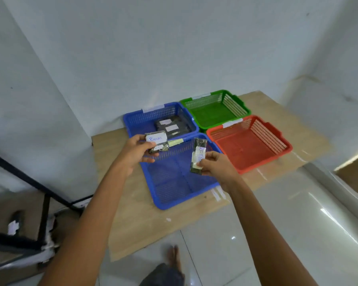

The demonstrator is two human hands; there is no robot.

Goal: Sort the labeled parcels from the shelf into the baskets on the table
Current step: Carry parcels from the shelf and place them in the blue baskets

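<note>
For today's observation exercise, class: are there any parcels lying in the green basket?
No, the green basket shows only its bare floor, while parcels lie in the far blue basket.

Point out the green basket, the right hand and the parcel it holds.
Green basket [235, 107]: head view, on its slatted right wall.
Right hand [219, 168]: head view, on the middle of the hand.
Parcel [199, 155]: head view, on its white handwritten label.

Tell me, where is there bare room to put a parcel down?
Green basket, red basket and near blue basket lie bare; so does the table in front of it. Crowded: far blue basket, holding dark parcels.
</note>
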